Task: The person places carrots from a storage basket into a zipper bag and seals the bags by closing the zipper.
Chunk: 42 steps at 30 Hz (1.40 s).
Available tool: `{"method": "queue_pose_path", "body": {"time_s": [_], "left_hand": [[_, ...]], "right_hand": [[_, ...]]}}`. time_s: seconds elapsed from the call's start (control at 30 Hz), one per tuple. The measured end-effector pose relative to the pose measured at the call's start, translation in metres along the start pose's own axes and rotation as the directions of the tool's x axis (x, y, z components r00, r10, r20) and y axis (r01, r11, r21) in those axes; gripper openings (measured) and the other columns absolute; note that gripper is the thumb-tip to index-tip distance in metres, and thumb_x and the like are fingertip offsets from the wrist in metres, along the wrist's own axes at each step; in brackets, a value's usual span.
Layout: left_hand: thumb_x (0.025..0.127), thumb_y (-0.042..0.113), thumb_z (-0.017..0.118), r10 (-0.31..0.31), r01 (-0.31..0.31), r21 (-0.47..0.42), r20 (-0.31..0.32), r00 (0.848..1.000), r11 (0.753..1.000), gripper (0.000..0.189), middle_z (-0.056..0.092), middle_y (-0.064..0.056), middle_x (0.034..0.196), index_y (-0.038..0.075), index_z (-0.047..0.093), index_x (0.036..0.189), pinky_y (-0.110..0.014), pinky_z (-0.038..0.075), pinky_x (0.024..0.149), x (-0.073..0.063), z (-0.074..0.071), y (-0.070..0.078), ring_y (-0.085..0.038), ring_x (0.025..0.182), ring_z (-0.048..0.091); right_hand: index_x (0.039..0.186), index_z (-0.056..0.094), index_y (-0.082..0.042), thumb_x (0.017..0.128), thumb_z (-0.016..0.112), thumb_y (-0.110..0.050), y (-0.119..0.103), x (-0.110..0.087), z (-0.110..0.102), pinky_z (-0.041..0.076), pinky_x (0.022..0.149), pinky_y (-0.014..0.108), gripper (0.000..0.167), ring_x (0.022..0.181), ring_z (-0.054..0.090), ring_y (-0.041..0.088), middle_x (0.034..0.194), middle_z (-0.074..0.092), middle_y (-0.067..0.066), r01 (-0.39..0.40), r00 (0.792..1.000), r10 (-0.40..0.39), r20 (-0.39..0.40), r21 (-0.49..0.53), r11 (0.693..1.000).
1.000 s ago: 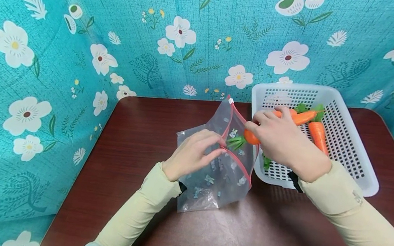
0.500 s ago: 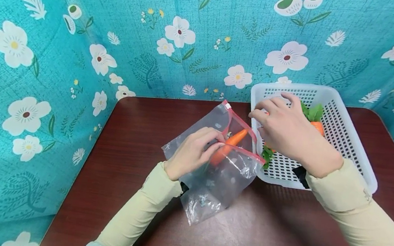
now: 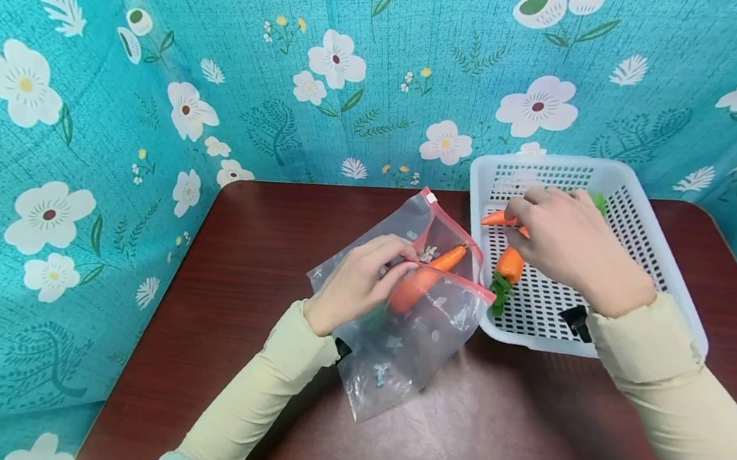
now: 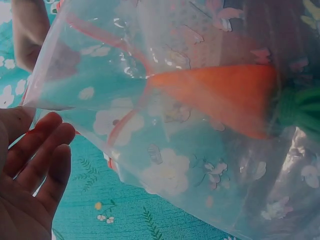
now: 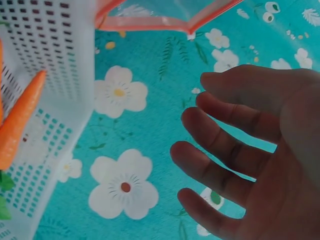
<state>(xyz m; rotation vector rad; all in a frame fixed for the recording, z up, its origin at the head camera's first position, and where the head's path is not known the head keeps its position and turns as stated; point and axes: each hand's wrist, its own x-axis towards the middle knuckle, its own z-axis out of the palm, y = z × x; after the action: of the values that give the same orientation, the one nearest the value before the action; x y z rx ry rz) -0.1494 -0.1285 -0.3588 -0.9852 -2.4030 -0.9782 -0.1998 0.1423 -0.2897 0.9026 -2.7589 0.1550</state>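
Observation:
My left hand (image 3: 362, 280) pinches the red-edged mouth of a clear zip bag (image 3: 391, 377) printed with small figures. Inside the bag lies an orange carrot (image 3: 415, 289), its thin tip at the opening; its green top (image 4: 302, 107) points deeper in, as the left wrist view shows. My right hand (image 3: 579, 246) is over a white basket (image 3: 538, 343), fingers bent and spread, holding nothing in the right wrist view. Below and left of that hand are a carrot with green leaves (image 3: 510, 266) and a carrot tip (image 3: 497, 217). The hand hides part of the basket's contents.
The basket stands at the right rear of a dark red-brown table (image 3: 234, 243). Its left rim is close to the bag's mouth. A teal flowered cloth (image 3: 326, 123) hangs behind the table and along its sides. The bag's white slider (image 3: 430, 198) sits at the mouth's far corner.
A carrot in my right hand has gone leaf-end first into the bag and been let go. The right hand has moved right, over the basket. My left hand keeps its hold on the bag.

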Motion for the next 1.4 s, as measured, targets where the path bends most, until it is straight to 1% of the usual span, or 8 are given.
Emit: {"method": "queue_pose_path", "body": {"time_s": [0.33, 0.6, 0.7, 0.87, 0.93, 1.1, 1.17, 1.4], "left_hand": [[0.090, 0.012, 0.067, 0.026, -0.026, 0.012, -0.024, 0.999, 1.000, 0.012, 0.067, -0.005, 0.100, 0.006, 0.064, 0.100, -0.024, 0.053, 0.083, 0.001, -0.001, 0.000, -0.013, 0.089, 0.059], [0.088, 0.007, 0.068, 0.094, -0.091, 0.044, -0.068, 0.993, 0.995, 0.009, 0.067, -0.005, 0.097, 0.005, 0.065, 0.096, -0.022, 0.052, 0.087, 0.008, -0.006, 0.002, -0.013, 0.091, 0.062], [0.090, 0.009, 0.067, 0.110, -0.106, 0.047, -0.078, 0.991, 0.993, 0.008, 0.067, -0.005, 0.098, 0.005, 0.065, 0.097, -0.020, 0.052, 0.086, 0.011, -0.010, 0.003, -0.012, 0.091, 0.061], [0.089, 0.010, 0.068, 0.115, -0.111, 0.056, -0.082, 0.990, 0.992, 0.010, 0.068, -0.006, 0.099, 0.005, 0.066, 0.097, -0.021, 0.052, 0.087, 0.014, -0.013, 0.006, -0.014, 0.092, 0.061], [0.089, 0.010, 0.069, 0.123, -0.117, 0.066, -0.084, 0.989, 0.991, 0.010, 0.069, -0.005, 0.098, 0.005, 0.066, 0.096, -0.021, 0.052, 0.085, 0.015, -0.014, 0.007, -0.014, 0.092, 0.061], [0.090, 0.011, 0.068, 0.155, -0.148, 0.089, -0.080, 0.985, 0.985, 0.008, 0.069, -0.003, 0.098, 0.006, 0.066, 0.096, -0.021, 0.050, 0.085, 0.018, -0.016, 0.008, -0.012, 0.091, 0.060], [0.090, 0.011, 0.067, 0.167, -0.160, 0.095, -0.074, 0.983, 0.983, 0.008, 0.069, -0.002, 0.098, 0.007, 0.067, 0.097, -0.021, 0.050, 0.086, 0.020, -0.017, 0.009, -0.012, 0.093, 0.060], [0.090, 0.011, 0.067, 0.177, -0.171, 0.104, -0.054, 0.983, 0.980, 0.009, 0.069, -0.003, 0.100, 0.007, 0.067, 0.099, -0.021, 0.050, 0.090, 0.022, -0.014, 0.010, -0.012, 0.095, 0.062]], "right_hand": [[0.088, 0.067, -0.002, 0.085, 0.064, -0.010, 0.023, 0.004, 0.015, 0.042, 0.052, 0.036, 0.009, 0.061, 0.053, 0.022, 0.073, 0.061, 0.008, -0.096, 0.986, 0.084, 0.145, 0.073, 0.993], [0.086, 0.063, -0.003, 0.087, 0.054, -0.007, 0.039, 0.005, 0.031, 0.040, 0.055, 0.033, 0.010, 0.064, 0.050, 0.022, 0.072, 0.057, 0.008, -0.211, 0.950, 0.159, 0.269, 0.178, 0.961], [0.099, 0.068, -0.005, 0.087, 0.051, -0.006, 0.046, 0.005, 0.039, 0.037, 0.054, 0.032, 0.021, 0.061, 0.048, 0.021, 0.069, 0.054, 0.008, -0.252, 0.935, 0.184, 0.303, 0.203, 0.946], [0.121, 0.067, -0.015, 0.090, 0.054, -0.010, 0.055, 0.004, 0.055, 0.035, 0.052, 0.031, 0.035, 0.055, 0.045, 0.020, 0.081, 0.064, 0.007, -0.332, 0.897, 0.222, 0.383, 0.251, 0.909], [0.120, 0.068, -0.019, 0.091, 0.055, -0.012, 0.058, 0.005, 0.062, 0.036, 0.054, 0.032, 0.032, 0.062, 0.051, 0.021, 0.089, 0.068, 0.005, -0.367, 0.872, 0.233, 0.431, 0.259, 0.894], [0.104, 0.066, -0.010, 0.090, 0.055, -0.015, 0.063, 0.009, 0.075, 0.037, 0.059, 0.034, 0.019, 0.072, 0.052, 0.024, 0.076, 0.058, 0.008, -0.436, 0.808, 0.268, 0.525, 0.228, 0.871], [0.094, 0.062, -0.004, 0.090, 0.056, -0.017, 0.064, 0.011, 0.080, 0.037, 0.056, 0.033, 0.015, 0.064, 0.048, 0.024, 0.069, 0.047, 0.008, -0.449, 0.795, 0.276, 0.541, 0.217, 0.867], [0.085, 0.064, -0.004, 0.092, 0.056, -0.024, 0.064, 0.016, 0.090, 0.033, 0.055, 0.031, 0.022, 0.056, 0.040, 0.018, 0.060, 0.033, 0.000, -0.498, 0.758, 0.306, 0.576, 0.208, 0.842]]}}
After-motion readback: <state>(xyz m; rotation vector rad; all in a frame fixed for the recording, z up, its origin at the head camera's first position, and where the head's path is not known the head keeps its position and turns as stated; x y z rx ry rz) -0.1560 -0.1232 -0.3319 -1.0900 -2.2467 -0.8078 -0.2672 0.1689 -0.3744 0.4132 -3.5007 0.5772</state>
